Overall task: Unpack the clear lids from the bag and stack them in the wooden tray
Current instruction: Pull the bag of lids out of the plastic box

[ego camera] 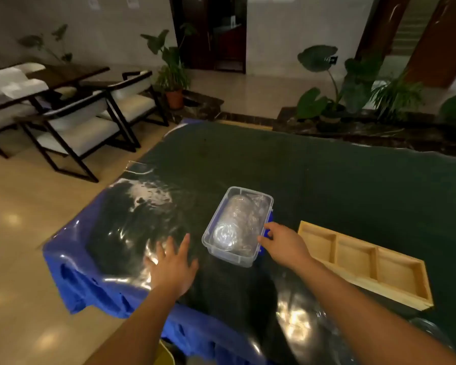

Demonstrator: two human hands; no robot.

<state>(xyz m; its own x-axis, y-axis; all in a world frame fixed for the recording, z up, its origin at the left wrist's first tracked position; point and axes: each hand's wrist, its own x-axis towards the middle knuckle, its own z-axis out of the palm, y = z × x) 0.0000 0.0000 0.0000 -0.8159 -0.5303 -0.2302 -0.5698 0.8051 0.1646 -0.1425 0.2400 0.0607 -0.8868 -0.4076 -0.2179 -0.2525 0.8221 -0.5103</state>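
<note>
A clear plastic box (223, 255) with blue side latches stands on the dark table. Inside it lies a bag of clear lids (237, 225), a round lid showing at its near end. My right hand (282, 243) grips the box's right rim at the blue latch (268, 231). My left hand (173, 264) is spread, fingers straight, flat over the shiny table cover to the left of the box. The wooden tray (337, 255), with three bare compartments, lies to the right of the box.
The table (327, 180) has a dark top under glossy plastic and a blue cloth edge (90, 285) at the left. Chairs (84, 127) and potted plants (173, 75) stand beyond. A clear round object (429, 330) shows at the table's near right.
</note>
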